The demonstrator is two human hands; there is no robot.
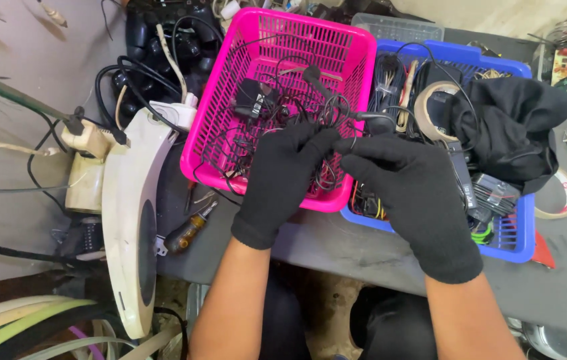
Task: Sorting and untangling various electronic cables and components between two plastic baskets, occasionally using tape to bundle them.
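Two black-gloved hands, left hand (288, 181) and right hand (409, 200), meet over the pink plastic basket's (211, 127) five-o'clock corner, fingers pinched together on a thin black cable (337, 107) to draw it free.

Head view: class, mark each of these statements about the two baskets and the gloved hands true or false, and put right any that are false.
1. Both hands wear black gloves. True: the left hand and the right hand are both gloved.
2. The pink basket stands to the right of the blue basket. False: the pink one is on the left.
3. A thin black cable runs between the hands over the pink basket. True.
4. The tape roll lies in the pink basket. False: it lies in the blue basket.
5. A black cloth lies on the blue basket. True.
6. The screwdriver is in the right hand. False: it lies on the table, left of the pink basket.
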